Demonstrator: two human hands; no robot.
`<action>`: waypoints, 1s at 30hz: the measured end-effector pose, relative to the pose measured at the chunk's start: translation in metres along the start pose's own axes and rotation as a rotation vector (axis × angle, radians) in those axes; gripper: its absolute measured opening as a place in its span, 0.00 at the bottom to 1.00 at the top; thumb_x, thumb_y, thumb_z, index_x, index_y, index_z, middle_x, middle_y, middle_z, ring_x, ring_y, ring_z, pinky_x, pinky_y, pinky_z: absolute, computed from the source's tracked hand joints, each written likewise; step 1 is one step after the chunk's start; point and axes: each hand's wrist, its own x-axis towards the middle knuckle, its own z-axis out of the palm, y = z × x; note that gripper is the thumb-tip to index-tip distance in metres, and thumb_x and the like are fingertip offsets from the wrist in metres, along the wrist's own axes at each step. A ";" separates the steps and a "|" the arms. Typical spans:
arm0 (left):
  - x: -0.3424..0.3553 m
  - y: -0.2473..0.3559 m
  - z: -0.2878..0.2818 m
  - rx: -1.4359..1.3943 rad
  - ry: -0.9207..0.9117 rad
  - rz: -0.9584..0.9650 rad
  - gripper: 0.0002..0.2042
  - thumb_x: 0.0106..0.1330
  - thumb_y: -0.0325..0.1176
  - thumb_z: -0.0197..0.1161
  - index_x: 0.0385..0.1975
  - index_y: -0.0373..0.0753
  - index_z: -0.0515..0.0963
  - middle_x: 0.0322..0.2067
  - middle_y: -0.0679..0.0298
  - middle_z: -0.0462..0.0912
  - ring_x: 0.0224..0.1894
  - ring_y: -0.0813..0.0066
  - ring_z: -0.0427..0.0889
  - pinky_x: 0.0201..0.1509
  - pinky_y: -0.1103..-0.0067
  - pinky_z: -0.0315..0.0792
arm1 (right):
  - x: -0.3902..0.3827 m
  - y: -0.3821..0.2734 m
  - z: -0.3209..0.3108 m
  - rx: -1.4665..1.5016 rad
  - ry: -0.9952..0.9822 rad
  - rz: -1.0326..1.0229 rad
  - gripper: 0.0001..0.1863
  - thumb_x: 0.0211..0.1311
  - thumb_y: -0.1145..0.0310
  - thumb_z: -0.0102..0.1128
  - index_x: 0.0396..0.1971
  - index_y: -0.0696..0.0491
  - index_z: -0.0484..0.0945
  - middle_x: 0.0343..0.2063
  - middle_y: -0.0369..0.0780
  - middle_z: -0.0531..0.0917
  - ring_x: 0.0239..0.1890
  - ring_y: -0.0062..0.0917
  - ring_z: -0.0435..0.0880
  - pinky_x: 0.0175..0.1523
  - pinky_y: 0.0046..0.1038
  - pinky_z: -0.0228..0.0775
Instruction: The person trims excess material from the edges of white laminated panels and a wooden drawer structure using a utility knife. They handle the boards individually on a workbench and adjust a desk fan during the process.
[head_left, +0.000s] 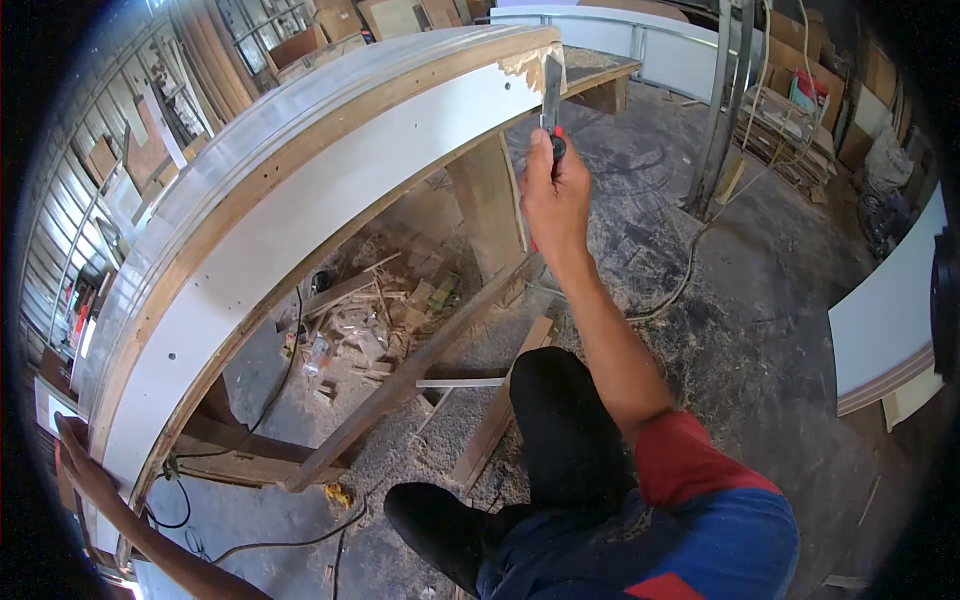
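The right hand [557, 195] clenches a scraper [551, 92] at the curved counter's [270, 173] far end, where only a tan patch [524, 70] looks worked, the white face [300, 212] plain; the left hand [86, 468], near end, has an unclear grip.

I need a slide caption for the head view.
Right hand holds a bladed tool at one end of a curved panel.
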 end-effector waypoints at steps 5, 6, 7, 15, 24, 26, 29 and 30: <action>0.011 -0.023 -0.004 0.022 0.086 0.221 0.24 0.77 0.47 0.48 0.58 0.32 0.77 0.39 0.60 0.82 0.42 0.70 0.77 0.54 0.74 0.69 | -0.011 -0.007 0.000 0.033 -0.004 0.103 0.15 0.74 0.61 0.52 0.33 0.59 0.74 0.14 0.32 0.68 0.18 0.15 0.65 0.24 0.27 0.57; 0.014 -0.027 -0.008 0.050 0.047 0.118 0.24 0.78 0.48 0.48 0.55 0.31 0.78 0.38 0.60 0.82 0.42 0.70 0.76 0.53 0.74 0.69 | -0.012 -0.007 -0.002 0.032 -0.001 0.099 0.15 0.74 0.61 0.52 0.33 0.59 0.74 0.14 0.32 0.68 0.18 0.15 0.65 0.24 0.27 0.57; 0.016 -0.031 -0.007 0.070 0.010 0.015 0.25 0.78 0.48 0.47 0.51 0.30 0.80 0.38 0.60 0.82 0.41 0.70 0.76 0.52 0.74 0.69 | -0.011 -0.011 -0.005 0.081 -0.046 0.161 0.16 0.75 0.59 0.52 0.30 0.56 0.73 0.13 0.30 0.68 0.17 0.13 0.65 0.22 0.24 0.56; -0.004 0.027 0.006 0.320 0.062 0.180 0.29 0.77 0.53 0.46 0.37 0.26 0.78 0.30 0.57 0.80 0.35 0.66 0.77 0.46 0.72 0.70 | -0.053 -0.074 0.019 0.144 -0.137 0.036 0.20 0.74 0.52 0.51 0.33 0.56 0.75 0.14 0.29 0.71 0.15 0.12 0.67 0.19 0.21 0.54; -0.011 0.020 0.009 0.202 0.094 0.183 0.29 0.78 0.53 0.45 0.34 0.27 0.77 0.28 0.58 0.78 0.33 0.67 0.73 0.46 0.72 0.69 | -0.026 -0.024 -0.041 0.141 -0.198 0.348 0.15 0.74 0.55 0.53 0.39 0.53 0.72 0.15 0.27 0.67 0.14 0.10 0.64 0.18 0.18 0.54; -0.007 0.025 0.014 0.138 0.079 0.070 0.28 0.78 0.52 0.45 0.32 0.29 0.76 0.27 0.61 0.75 0.32 0.71 0.71 0.45 0.74 0.67 | -0.024 -0.022 -0.045 0.122 -0.208 0.266 0.18 0.75 0.50 0.51 0.36 0.51 0.69 0.15 0.29 0.67 0.12 0.11 0.63 0.16 0.19 0.54; -0.002 0.017 0.010 0.155 0.056 0.088 0.26 0.78 0.51 0.46 0.27 0.33 0.72 0.25 0.65 0.70 0.30 0.75 0.66 0.41 0.77 0.64 | -0.024 -0.015 -0.039 0.128 -0.192 0.224 0.19 0.75 0.50 0.51 0.39 0.53 0.69 0.16 0.30 0.68 0.13 0.12 0.65 0.17 0.19 0.57; 0.000 0.010 0.008 0.170 0.061 0.137 0.25 0.78 0.50 0.46 0.26 0.34 0.70 0.24 0.66 0.69 0.30 0.76 0.65 0.39 0.77 0.63 | -0.023 -0.016 -0.035 0.134 -0.181 0.231 0.19 0.75 0.50 0.51 0.39 0.53 0.69 0.16 0.30 0.68 0.13 0.12 0.65 0.17 0.19 0.57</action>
